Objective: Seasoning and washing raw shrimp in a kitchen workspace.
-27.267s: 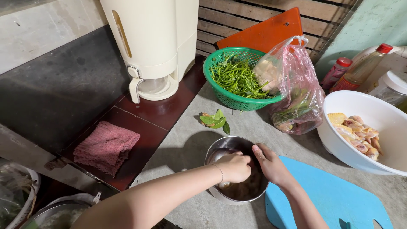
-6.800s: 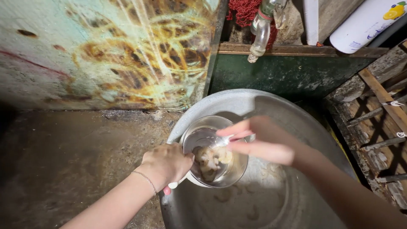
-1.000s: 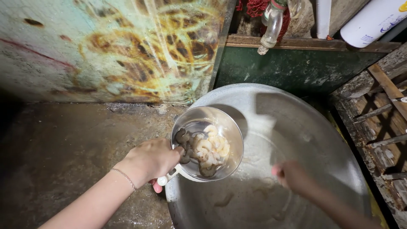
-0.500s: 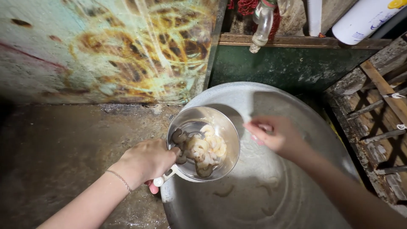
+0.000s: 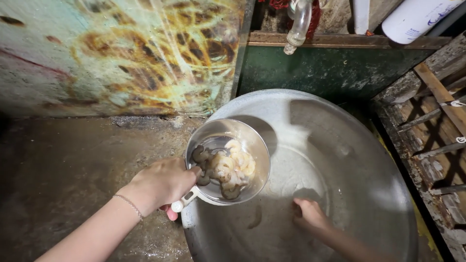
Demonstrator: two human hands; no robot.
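Observation:
My left hand (image 5: 162, 184) grips the rim and white handle of a small metal saucepan (image 5: 257, 145), held tilted over the near left edge of a large metal basin (image 5: 359, 160). Inside the pan lie pale and grey pieces of raw seafood (image 5: 224, 167), gathered toward my thumb. My right hand (image 5: 310, 216) is down inside the basin, fingers bent against its wet bottom, holding nothing that I can see.
A tap (image 5: 297, 24) hangs above the basin's far side on a green ledge (image 5: 330, 68). A stained, rusty wall (image 5: 121, 53) stands at the left over a wet concrete floor (image 5: 63, 170). Wooden slats (image 5: 437, 111) run along the right. A white cylinder (image 5: 417, 17) lies at top right.
My right hand has dropped from beside the pan down to the basin's bottom. The pan has stayed tilted in my left hand with the seafood inside.

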